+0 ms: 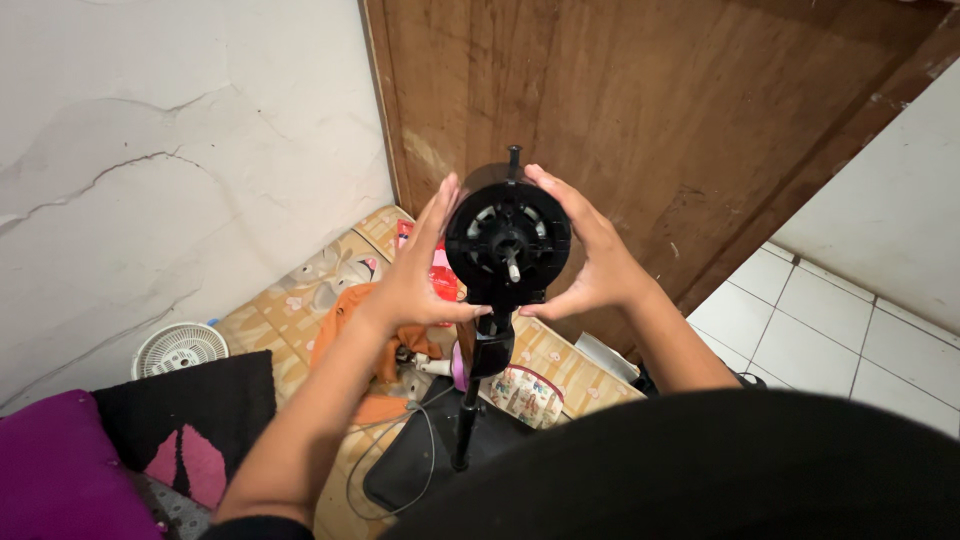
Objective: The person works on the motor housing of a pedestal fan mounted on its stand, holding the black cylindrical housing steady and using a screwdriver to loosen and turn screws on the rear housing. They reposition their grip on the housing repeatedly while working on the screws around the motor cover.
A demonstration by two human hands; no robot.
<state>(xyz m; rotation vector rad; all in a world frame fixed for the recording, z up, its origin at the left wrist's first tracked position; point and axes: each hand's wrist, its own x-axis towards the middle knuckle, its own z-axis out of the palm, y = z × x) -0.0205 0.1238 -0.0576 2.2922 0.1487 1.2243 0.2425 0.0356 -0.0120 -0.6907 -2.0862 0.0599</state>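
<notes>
Behind everything stands a large brown wooden door (650, 120), and below it the patterned yellowish floor mat (290, 310) carries a black flat fan base (410, 470) with a thin black pole (466, 420). On top of this pole, at the centre of the view, sits the round black plastic fan motor head (508, 240) with its small metal shaft pointing to the camera. The left hand (420, 270) and the right hand (590, 260) press against its two sides with open, spread fingers, not closed around it.
</notes>
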